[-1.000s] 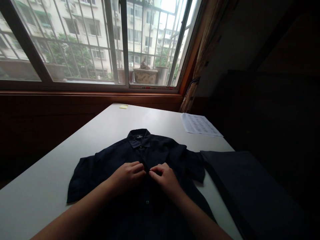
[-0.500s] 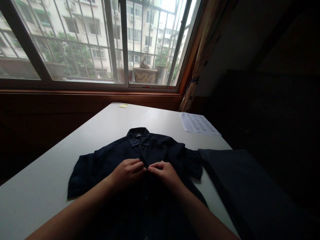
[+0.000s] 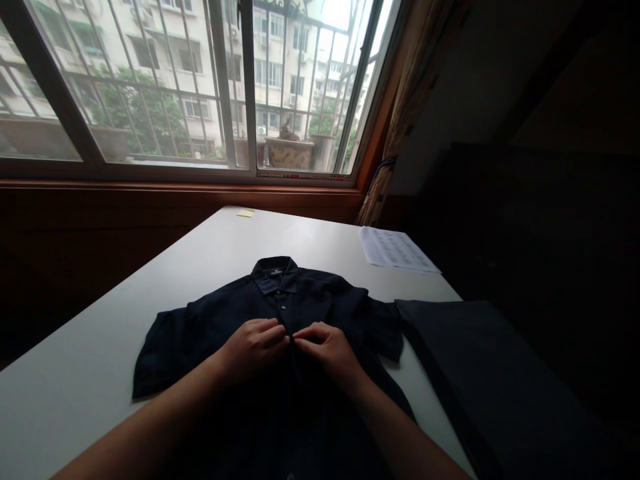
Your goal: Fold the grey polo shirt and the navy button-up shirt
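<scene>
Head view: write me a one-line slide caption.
Left hand and right hand pinch the buttoned front of a dark shirt laid on a white table near a window.

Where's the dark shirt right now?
Head view: the dark shirt lies at lower centre on the white table, beneath the left hand and right hand.

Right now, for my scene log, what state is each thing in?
Dark shirt: spread out, front up
Left hand: pinching shirt front
Right hand: pinching shirt front
Papers: lying flat
Yellow note: lying flat
Dark item: lying, partly shadowed
Curtain: tied
Window: unclear if open
</scene>
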Available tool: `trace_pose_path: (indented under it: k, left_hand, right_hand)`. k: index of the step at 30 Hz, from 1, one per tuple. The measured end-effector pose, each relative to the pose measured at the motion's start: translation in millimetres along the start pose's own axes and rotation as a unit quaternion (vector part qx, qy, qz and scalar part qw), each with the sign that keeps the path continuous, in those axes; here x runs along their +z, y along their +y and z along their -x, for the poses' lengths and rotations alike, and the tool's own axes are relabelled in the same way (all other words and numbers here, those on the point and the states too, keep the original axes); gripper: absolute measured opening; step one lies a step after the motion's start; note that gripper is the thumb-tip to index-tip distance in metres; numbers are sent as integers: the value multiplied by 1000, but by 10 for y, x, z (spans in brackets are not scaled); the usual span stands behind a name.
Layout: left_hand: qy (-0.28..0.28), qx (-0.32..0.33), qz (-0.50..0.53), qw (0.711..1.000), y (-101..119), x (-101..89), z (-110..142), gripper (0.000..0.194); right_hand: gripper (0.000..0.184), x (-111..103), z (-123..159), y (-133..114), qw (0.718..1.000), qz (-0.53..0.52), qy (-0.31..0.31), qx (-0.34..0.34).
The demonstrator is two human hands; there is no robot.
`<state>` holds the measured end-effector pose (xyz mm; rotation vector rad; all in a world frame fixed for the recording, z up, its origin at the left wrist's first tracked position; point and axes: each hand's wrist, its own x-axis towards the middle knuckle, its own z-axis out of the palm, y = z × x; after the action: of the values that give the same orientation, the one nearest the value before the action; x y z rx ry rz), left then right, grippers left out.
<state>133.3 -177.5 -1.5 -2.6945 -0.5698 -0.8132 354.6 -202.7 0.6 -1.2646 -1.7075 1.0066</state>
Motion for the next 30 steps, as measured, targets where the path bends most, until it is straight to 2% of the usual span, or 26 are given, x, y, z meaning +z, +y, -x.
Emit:
trace_pose_path:
  k: [4,9,18,22,30]
  left_hand:
    - [5,-2,-14,1000,-2,1,6,27]
    - [-4,-7,-10,1000,-1,20,23,24]
    - [-28,-50,114,992,-27,39,47,9]
    - [-43,-49,123,990,-37,25,55,22]
    - [-45,-42,137,989,-57,-7,70,14]
  right_hand:
    - [12,50,1,-21,999,39,27,-20]
    - [11,59,2,-38,999,31,18,-10]
    - [8,67,3,-41,999,28,18,-15]
    - [6,61,8,-55,999,26,18,-18]
    - [7,51,16,-36,1000,12,11,-21]
